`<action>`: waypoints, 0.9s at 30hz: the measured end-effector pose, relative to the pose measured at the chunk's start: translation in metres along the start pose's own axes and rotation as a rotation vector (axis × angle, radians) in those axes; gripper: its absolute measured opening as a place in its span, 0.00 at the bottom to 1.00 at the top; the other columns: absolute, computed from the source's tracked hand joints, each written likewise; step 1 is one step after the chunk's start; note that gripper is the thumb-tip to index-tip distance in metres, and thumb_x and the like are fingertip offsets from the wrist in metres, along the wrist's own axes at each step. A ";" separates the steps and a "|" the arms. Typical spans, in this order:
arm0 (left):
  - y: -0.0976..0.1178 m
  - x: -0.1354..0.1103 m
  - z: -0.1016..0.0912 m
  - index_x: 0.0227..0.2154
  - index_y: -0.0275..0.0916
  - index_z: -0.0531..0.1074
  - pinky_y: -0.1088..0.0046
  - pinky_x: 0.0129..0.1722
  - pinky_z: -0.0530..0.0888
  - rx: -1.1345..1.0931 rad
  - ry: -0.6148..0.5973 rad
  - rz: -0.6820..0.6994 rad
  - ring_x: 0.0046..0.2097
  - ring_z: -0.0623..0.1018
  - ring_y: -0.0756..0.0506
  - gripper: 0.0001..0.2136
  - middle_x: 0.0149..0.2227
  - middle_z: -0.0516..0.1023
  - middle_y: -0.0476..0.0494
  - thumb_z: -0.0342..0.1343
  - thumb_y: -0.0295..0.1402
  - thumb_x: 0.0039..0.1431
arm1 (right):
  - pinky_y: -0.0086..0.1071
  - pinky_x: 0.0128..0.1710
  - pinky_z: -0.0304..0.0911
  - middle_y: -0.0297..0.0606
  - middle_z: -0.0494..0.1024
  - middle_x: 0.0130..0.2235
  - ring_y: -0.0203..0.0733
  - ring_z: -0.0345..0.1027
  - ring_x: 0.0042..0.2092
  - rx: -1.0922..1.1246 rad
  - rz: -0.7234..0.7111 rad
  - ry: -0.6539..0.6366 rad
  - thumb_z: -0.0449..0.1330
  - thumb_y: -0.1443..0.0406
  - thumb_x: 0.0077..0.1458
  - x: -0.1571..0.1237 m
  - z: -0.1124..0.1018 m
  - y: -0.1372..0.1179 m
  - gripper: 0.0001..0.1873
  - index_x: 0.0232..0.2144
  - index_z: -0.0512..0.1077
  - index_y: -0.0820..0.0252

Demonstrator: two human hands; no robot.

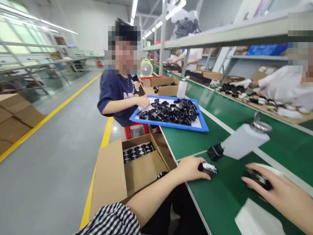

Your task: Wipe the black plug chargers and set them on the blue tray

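Note:
My left hand (192, 169) is closed around a small black part with a glossy, light-reflecting face (208, 167), just above the green tabletop near its edge. Farther right, my right hand (271, 186) grips another dark part (259, 179), slightly blurred; its exact kind I cannot make out. Beyond my hands stands a white dispenser bottle (245, 141) with a metal top, and a small black block (215, 152) touches its lower left side. Below my right hand lies a folded white cloth or paper (256, 219).
A blue tray (181, 126) of black parts sits farther along the green bench (178, 138), by a seated co-worker (117, 88). Left of the bench, an open cardboard box (111, 179) holds packed black parts. Another person's gloved hand (244, 83) is across the bench. A shelf (234, 32) runs overhead.

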State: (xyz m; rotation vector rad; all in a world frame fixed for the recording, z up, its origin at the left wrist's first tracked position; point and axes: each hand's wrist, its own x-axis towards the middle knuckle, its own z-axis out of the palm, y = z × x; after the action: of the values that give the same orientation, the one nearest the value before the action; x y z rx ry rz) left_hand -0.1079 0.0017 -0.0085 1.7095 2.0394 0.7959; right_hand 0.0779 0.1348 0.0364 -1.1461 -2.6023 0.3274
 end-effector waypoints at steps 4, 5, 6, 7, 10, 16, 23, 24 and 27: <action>-0.001 -0.001 -0.005 0.41 0.38 0.61 0.71 0.36 0.65 -0.009 -0.047 0.110 0.37 0.68 0.45 0.24 0.36 0.69 0.45 0.56 0.39 0.38 | 0.39 0.22 0.60 0.43 0.70 0.33 0.51 0.64 0.33 -0.263 -0.115 -0.043 0.46 0.51 0.45 -0.036 0.024 -0.065 0.21 0.39 0.63 0.52; -0.002 -0.003 -0.006 0.44 0.37 0.58 0.70 0.37 0.65 -0.034 -0.069 0.147 0.38 0.68 0.44 0.28 0.39 0.68 0.44 0.57 0.38 0.36 | 0.38 0.22 0.60 0.44 0.70 0.34 0.52 0.63 0.35 -0.289 -0.121 -0.063 0.46 0.53 0.46 -0.038 0.032 -0.076 0.21 0.41 0.62 0.55; -0.004 -0.004 -0.006 0.48 0.37 0.53 0.70 0.38 0.64 -0.065 -0.096 0.169 0.39 0.67 0.44 0.33 0.41 0.67 0.43 0.58 0.38 0.35 | 0.37 0.22 0.60 0.45 0.69 0.35 0.52 0.62 0.37 -0.296 -0.101 -0.076 0.46 0.54 0.47 -0.039 0.038 -0.083 0.22 0.43 0.60 0.57; -0.005 -0.006 -0.006 0.50 0.36 0.48 0.69 0.39 0.64 -0.096 -0.123 0.177 0.39 0.66 0.44 0.38 0.42 0.65 0.43 0.58 0.39 0.34 | 0.37 0.23 0.60 0.46 0.69 0.36 0.53 0.62 0.38 -0.279 -0.067 -0.097 0.46 0.54 0.47 -0.040 0.043 -0.087 0.24 0.46 0.57 0.60; -0.005 -0.013 -0.005 0.53 0.34 0.39 0.68 0.40 0.64 -0.151 -0.143 0.138 0.42 0.65 0.43 0.45 0.45 0.63 0.39 0.59 0.41 0.32 | 0.40 0.29 0.61 0.51 0.65 0.43 0.54 0.57 0.44 -0.120 0.021 -0.157 0.47 0.51 0.45 -0.039 0.041 -0.086 0.36 0.52 0.46 0.67; 0.015 -0.027 0.010 0.52 0.37 0.25 0.61 0.48 0.57 -0.202 0.028 -0.007 0.52 0.54 0.39 0.54 0.53 0.51 0.36 0.59 0.45 0.29 | 0.41 0.38 0.58 0.45 0.63 0.47 0.51 0.58 0.45 0.009 0.215 -0.240 0.42 0.51 0.48 -0.028 -0.010 -0.051 0.30 0.49 0.53 0.62; 0.053 -0.024 0.040 0.51 0.36 0.21 0.53 0.50 0.50 -0.179 0.279 -0.161 0.56 0.42 0.35 0.57 0.55 0.38 0.31 0.59 0.47 0.27 | 0.34 0.22 0.58 0.50 0.68 0.38 0.55 0.62 0.38 -0.272 0.428 -0.471 0.54 0.53 0.37 -0.044 0.002 -0.019 0.26 0.37 0.63 0.65; 0.056 -0.022 0.042 0.51 0.36 0.22 0.53 0.49 0.50 -0.178 0.298 -0.179 0.56 0.43 0.35 0.56 0.55 0.39 0.31 0.59 0.45 0.28 | 0.32 0.21 0.57 0.48 0.69 0.35 0.52 0.63 0.36 -0.251 0.421 -0.499 0.54 0.54 0.37 -0.046 0.006 -0.018 0.22 0.34 0.64 0.63; 0.060 -0.018 0.045 0.51 0.37 0.23 0.55 0.49 0.52 -0.198 0.307 -0.186 0.54 0.50 0.37 0.51 0.53 0.48 0.33 0.58 0.39 0.33 | 0.28 0.18 0.53 0.38 0.69 0.25 0.42 0.64 0.27 -0.144 0.350 -0.600 0.50 0.57 0.41 -0.050 0.004 -0.018 0.11 0.21 0.62 0.59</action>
State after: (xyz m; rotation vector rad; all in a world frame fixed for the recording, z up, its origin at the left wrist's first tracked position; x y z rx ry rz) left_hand -0.0309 -0.0004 -0.0071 1.3350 2.1884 1.2119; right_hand 0.0969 0.0853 0.0306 -1.7921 -2.9425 0.6523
